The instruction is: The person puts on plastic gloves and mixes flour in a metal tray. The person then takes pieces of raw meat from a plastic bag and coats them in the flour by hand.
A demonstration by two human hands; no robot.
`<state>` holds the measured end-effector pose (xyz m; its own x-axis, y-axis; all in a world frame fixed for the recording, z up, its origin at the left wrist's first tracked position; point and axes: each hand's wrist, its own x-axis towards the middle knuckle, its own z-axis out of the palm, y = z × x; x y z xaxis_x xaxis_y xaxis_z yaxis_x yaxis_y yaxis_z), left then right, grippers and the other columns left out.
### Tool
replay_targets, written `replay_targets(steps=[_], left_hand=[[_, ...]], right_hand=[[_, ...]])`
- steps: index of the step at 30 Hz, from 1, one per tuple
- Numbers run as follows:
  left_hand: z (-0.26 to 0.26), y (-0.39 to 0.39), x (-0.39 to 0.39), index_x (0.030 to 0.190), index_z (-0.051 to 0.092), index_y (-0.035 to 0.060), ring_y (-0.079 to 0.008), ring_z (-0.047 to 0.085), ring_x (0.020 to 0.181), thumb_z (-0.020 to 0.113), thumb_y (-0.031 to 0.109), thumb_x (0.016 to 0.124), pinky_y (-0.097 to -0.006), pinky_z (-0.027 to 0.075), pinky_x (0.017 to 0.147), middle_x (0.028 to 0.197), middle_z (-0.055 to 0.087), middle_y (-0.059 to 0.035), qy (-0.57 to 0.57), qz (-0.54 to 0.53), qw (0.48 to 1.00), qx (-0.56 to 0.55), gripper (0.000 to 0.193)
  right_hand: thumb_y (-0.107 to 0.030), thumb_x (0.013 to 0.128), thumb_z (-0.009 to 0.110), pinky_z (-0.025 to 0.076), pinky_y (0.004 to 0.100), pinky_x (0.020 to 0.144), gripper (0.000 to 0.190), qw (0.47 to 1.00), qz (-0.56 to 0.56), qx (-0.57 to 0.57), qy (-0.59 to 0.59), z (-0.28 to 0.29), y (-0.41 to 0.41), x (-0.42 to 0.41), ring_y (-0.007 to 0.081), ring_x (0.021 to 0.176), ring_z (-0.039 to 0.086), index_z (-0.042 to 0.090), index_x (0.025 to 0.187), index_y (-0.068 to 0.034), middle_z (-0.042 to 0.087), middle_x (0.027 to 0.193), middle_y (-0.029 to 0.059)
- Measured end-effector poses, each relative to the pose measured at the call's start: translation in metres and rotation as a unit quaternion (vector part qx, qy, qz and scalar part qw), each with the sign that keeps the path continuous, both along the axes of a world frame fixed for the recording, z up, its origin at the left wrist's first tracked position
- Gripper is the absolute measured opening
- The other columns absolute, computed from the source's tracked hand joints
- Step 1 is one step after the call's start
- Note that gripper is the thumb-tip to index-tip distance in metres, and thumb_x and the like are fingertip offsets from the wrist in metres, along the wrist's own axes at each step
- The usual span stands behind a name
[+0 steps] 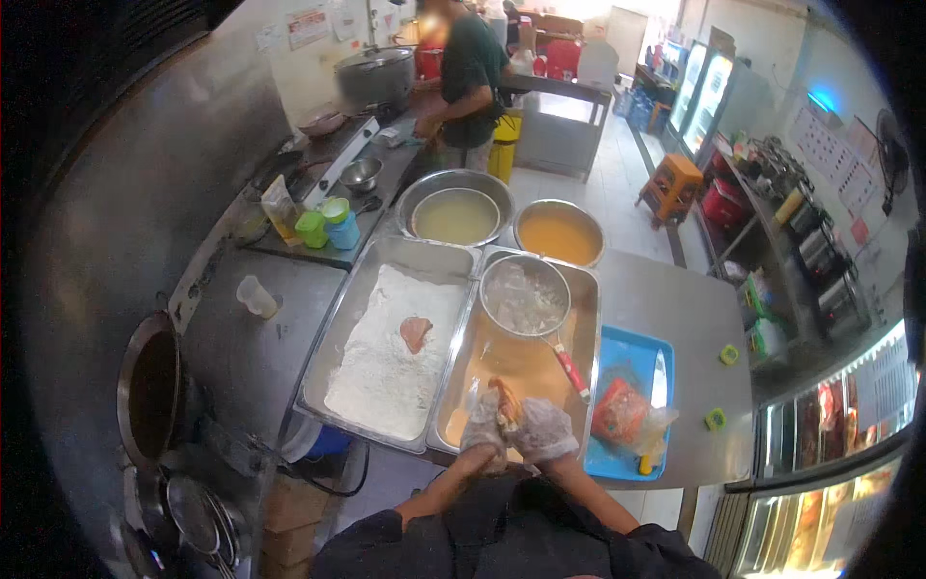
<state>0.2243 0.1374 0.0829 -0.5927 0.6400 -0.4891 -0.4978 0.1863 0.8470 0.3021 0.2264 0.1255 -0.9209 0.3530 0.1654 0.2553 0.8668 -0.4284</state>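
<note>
Both of my hands wear clear plastic gloves. Between them, over the near end of a steel pan of orange-brown liquid [499,358], is a piece of raw meat [508,405] with a wet orange coating. My left hand [483,427] grips it from the left, and my right hand [544,428] from the right. Another piece of raw meat [416,334] lies on white flour [383,369] in the steel pan [318,394] to the left. A round mesh strainer [525,295] with a red handle rests across the liquid pan's far part.
A blue tray [615,338] at right holds a knife [659,380] and a bag of red food [621,411]. Beyond the pans stand two steel bowls, one with cloudy liquid [457,217], one with orange liquid [558,231]. A person [470,79] works at the left counter. A wok [150,391] sits left.
</note>
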Motion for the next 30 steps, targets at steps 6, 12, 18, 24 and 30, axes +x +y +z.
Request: replay_targets(steps=[6,12,18,24,30], left_hand=[[-0.072,-0.013,-0.031,0.100,0.053,0.0116,-0.0076,0.049,0.054,0.048,0.050,0.082,-0.0247,0.039,0.039,0.071,0.053,0.0015,0.004,0.058,0.992,0.113,0.043],[-0.035,-0.013,-0.029,0.099,0.052,0.0114,-0.0117,0.051,0.060,0.043,0.041,0.087,-0.0259,0.041,0.050,0.072,0.054,-0.0013,-0.297,0.068,0.919,0.249,0.033],[-0.125,-0.063,-0.057,0.103,0.051,0.0103,-0.0178,0.055,0.072,0.037,0.030,0.091,-0.0331,0.044,0.068,0.075,0.055,-0.0054,-0.329,-0.056,0.911,0.243,0.027],[-0.095,-0.062,-0.079,0.107,0.048,0.0057,-0.0182,0.057,0.075,0.042,0.025,0.089,-0.0330,0.046,0.067,0.085,0.058,-0.0078,0.320,-0.133,0.936,-0.062,0.027],[-0.085,-0.077,-0.094,0.116,0.044,0.0027,-0.0171,0.056,0.088,0.052,0.022,0.084,-0.0326,0.047,0.074,0.104,0.054,-0.0108,0.585,-0.273,0.756,-0.107,0.038]], right_hand=[[-0.040,0.073,0.053,0.046,0.0425,0.063,0.037,0.975,0.046,-0.094,-0.196,0.004,0.000,-0.028,0.0348,0.073,0.058,0.059,0.087,-0.007,0.060,0.078,0.0186],[-0.030,0.080,0.050,0.046,0.0350,0.064,0.031,0.961,0.071,-0.250,-0.094,-0.044,-0.018,-0.030,0.0277,0.067,0.055,0.056,0.099,-0.007,0.060,0.078,0.0132],[-0.008,0.081,0.051,0.046,0.0250,0.070,0.031,0.864,0.162,-0.475,0.042,-0.121,-0.011,-0.037,0.0115,0.083,0.053,0.049,0.111,-0.002,0.055,0.097,0.0063],[-0.025,0.084,0.048,0.044,0.0285,0.068,0.041,0.903,0.099,-0.393,-0.146,-0.048,-0.014,-0.066,0.0165,0.083,0.055,0.040,0.122,-0.011,0.052,0.104,0.0126],[-0.022,0.087,0.035,0.044,0.0306,0.075,0.052,0.909,0.242,-0.279,-0.191,-0.148,-0.017,-0.090,0.0160,0.100,0.047,0.020,0.134,-0.006,0.027,0.136,0.0095]])
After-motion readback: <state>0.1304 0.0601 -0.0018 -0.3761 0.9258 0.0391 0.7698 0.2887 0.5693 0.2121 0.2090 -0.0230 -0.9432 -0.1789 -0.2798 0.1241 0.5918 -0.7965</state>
